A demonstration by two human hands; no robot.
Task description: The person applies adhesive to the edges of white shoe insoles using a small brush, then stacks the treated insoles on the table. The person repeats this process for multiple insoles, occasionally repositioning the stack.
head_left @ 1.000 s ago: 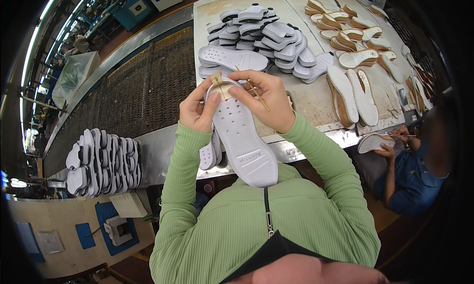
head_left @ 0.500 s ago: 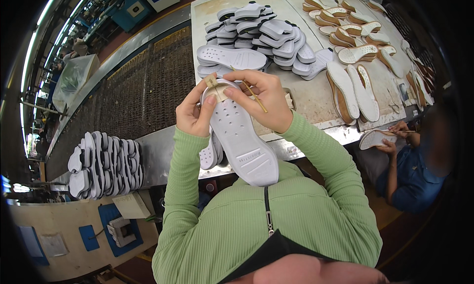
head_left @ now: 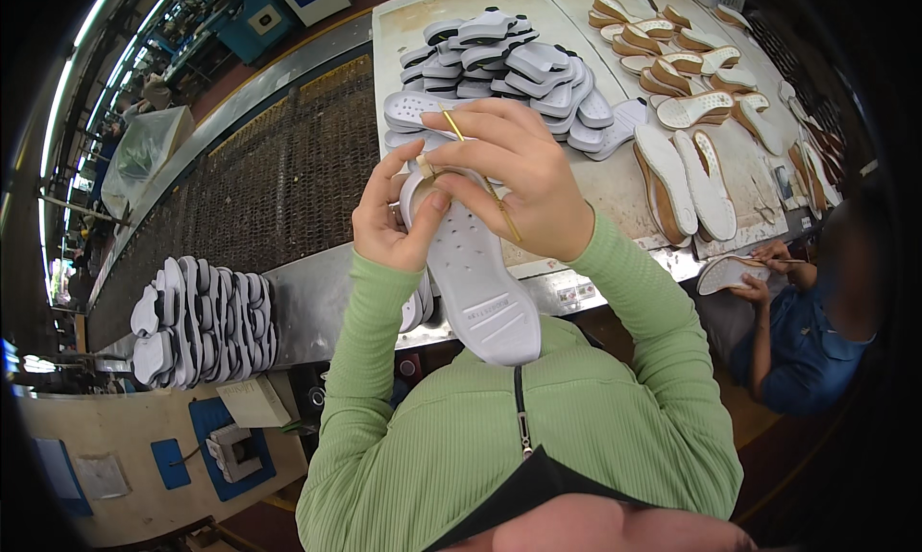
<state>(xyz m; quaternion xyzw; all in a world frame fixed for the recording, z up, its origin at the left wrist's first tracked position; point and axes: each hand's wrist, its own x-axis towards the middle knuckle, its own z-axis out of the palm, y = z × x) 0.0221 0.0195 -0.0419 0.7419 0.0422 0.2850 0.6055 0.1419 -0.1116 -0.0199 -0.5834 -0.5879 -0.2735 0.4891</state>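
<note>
Beside a stained tabletop (head_left: 617, 182), both hands (head_left: 392, 221) hold a perforated sole (head_left: 475, 269).

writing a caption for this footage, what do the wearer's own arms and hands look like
Both arms wear long, light green, finely ribbed sleeves, the left sleeve and right sleeve ending around the wrists. The left hand and right hand are bare, with no gloves. No printed marking shows on either sleeve.
</note>
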